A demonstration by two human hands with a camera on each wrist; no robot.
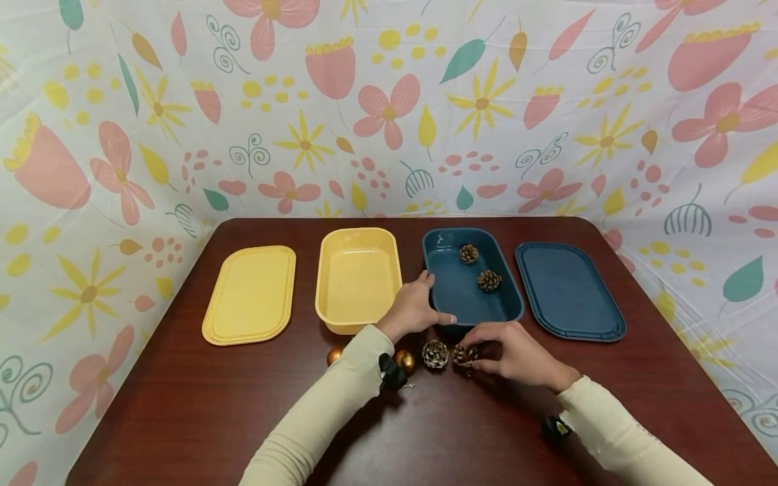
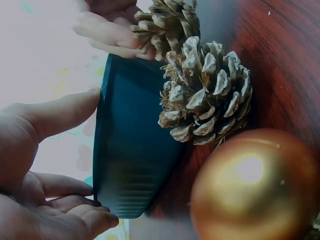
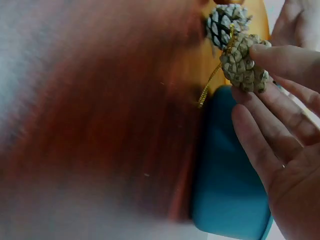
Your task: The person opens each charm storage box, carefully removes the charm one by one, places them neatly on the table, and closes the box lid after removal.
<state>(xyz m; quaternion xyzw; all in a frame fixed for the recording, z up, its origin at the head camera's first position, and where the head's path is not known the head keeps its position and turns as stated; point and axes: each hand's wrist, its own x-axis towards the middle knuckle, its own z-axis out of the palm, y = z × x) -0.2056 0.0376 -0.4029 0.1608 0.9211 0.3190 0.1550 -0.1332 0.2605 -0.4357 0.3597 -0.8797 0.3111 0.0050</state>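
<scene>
My right hand (image 1: pixel 516 354) pinches a brown pine cone (image 3: pixel 241 67) between thumb and fingers, close in front of the blue container (image 1: pixel 458 297). A gold cord (image 3: pixel 210 86) hangs from that cone in the right wrist view. My left hand (image 1: pixel 415 307) holds the container at its near left corner, thumb on the front rim and fingers along the left side. Two pine cones lie inside it, one far back (image 1: pixel 469 254) and one by the right wall (image 1: pixel 489 281). A white-tipped pine cone (image 2: pixel 207 92) sits on the table before the container, beside a shiny gold ball (image 2: pixel 255 185).
A yellow container (image 1: pixel 358 277) stands left of the blue one. Flat on the table lie a yellow lid (image 1: pixel 250 295) at the far left and a blue lid (image 1: pixel 570 290) at the right. Another gold ball (image 1: pixel 333 356) shows partly behind my left sleeve. Patterned cloth surrounds the table.
</scene>
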